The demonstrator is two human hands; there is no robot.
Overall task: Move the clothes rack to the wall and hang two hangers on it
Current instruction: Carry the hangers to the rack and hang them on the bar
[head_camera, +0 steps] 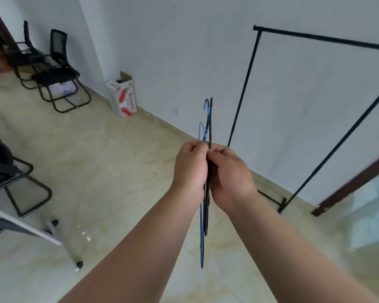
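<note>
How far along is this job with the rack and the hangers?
The first part looks done: the black rack stands close to the white wall. In hand now: the left hand and the right hand are pressed together around a thin bunch of hangers, blue and black, hooks pointing up, apparently sorting them. Still left: the visible part of the top bar is bare, so no hanger seems hung yet.

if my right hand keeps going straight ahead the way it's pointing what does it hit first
Probably the white wall. The right hand, gripping the hangers, points forward, left of the clothes rack; depth is unclear.
</note>
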